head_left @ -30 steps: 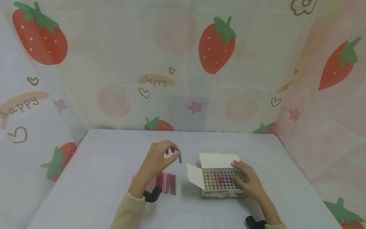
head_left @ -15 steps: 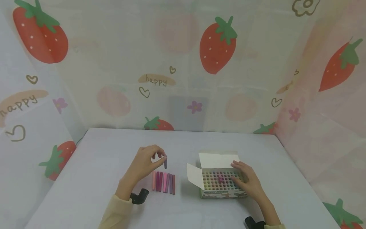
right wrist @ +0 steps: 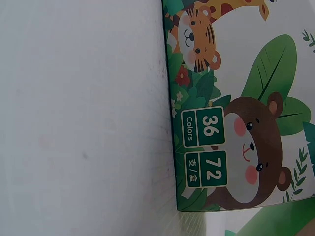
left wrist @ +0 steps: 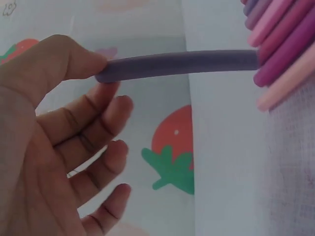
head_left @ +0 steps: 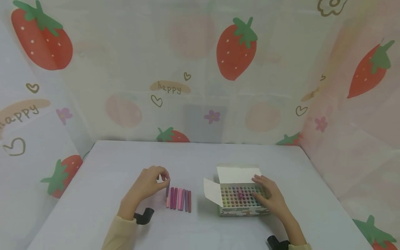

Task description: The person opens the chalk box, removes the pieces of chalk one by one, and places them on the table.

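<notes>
My left hand [head_left: 147,184] pinches a dark purple crayon [left wrist: 182,64] by one end between thumb and fingertips. In the head view this crayon hangs upright at the left end of a row of crayons [head_left: 180,199] in pinks, purples and brownish red. Its free end appears against the row in the left wrist view; whether it touches cannot be told. My right hand [head_left: 275,199] rests on the right end of an open crayon box [head_left: 243,211], fingers spread and loosely extended. The right wrist view shows the printed box side, with little of the hand visible.
Two white flaps [head_left: 214,191] stand out from the box's left and back. Inside, a holed tray carries many colours, and a magenta piece [head_left: 241,195] sticks up mid-tray. The white table [head_left: 125,152] ends at a strawberry-print backdrop [head_left: 193,69].
My left hand has moved left and down with the purple crayon, from between row and box to the row's left end. The right hand stays on the box.
</notes>
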Demonstrator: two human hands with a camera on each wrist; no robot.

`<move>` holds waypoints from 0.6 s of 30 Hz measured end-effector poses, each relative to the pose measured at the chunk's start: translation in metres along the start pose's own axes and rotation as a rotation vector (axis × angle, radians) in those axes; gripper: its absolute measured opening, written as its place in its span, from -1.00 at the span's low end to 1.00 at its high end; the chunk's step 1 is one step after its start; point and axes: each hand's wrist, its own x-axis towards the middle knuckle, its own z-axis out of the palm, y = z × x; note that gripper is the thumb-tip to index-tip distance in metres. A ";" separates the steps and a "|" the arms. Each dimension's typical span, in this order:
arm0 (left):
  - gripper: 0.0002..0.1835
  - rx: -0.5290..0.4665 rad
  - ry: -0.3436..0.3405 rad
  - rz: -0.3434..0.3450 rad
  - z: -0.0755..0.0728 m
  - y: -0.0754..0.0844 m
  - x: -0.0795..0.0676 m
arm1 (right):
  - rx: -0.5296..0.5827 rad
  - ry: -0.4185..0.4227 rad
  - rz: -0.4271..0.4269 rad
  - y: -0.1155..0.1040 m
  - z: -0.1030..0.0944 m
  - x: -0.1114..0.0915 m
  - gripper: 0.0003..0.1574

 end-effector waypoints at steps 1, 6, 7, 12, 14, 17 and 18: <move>-0.95 0.003 -0.023 -0.023 0.001 -0.002 -0.001 | -0.004 0.002 -0.005 0.000 0.000 0.000 -0.39; -0.93 0.025 -0.123 -0.103 0.008 -0.013 -0.003 | -0.012 0.006 -0.006 0.000 0.000 0.000 -0.40; -0.93 0.027 -0.132 -0.111 0.010 -0.015 -0.003 | -0.013 0.006 -0.002 0.000 0.000 0.000 -0.40; -0.93 0.030 -0.145 -0.145 0.020 -0.023 -0.004 | -0.012 0.004 0.015 -0.001 0.000 0.000 -0.39; -0.92 0.026 -0.141 -0.163 0.024 -0.026 -0.003 | -0.014 0.003 0.020 0.000 0.001 0.000 -0.39; -0.89 0.025 -0.135 -0.194 0.031 -0.032 -0.002 | -0.016 0.004 0.022 0.000 0.001 0.000 -0.39; -0.88 0.026 -0.133 -0.203 0.033 -0.034 -0.001 | -0.015 0.007 0.022 0.000 0.001 0.000 -0.39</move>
